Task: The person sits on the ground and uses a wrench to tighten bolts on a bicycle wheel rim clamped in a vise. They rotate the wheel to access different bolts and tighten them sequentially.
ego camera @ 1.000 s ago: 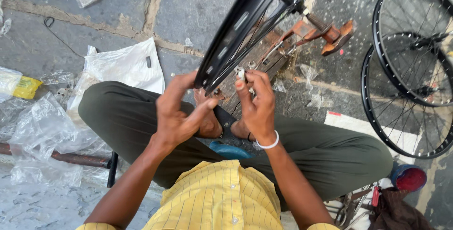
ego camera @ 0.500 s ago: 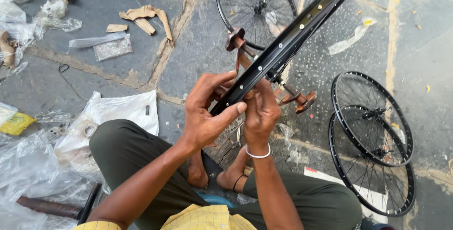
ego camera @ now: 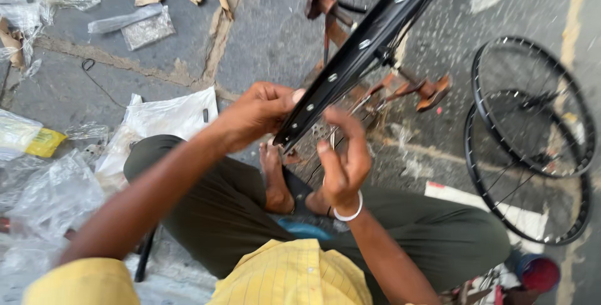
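Black rim [ego camera: 369, 39]: slants from my lap up to the top right, its lower end between both my hands.
Left grip [ego camera: 260, 114]: I have it closed on the rim's lower end, thumb pressed on the rim's face.
Right grip [ego camera: 344, 158]: fingers narrow, pinching a thin spoke [ego camera: 332, 139] just under the rim.
Stand [ego camera: 375, 86]: rusty metal frame behind the rim.
Wheels [ego camera: 532, 136]: two spoked ones, lying on the floor at right.
Plastic [ego camera: 159, 120]: white sheet on the floor beside my left knee.
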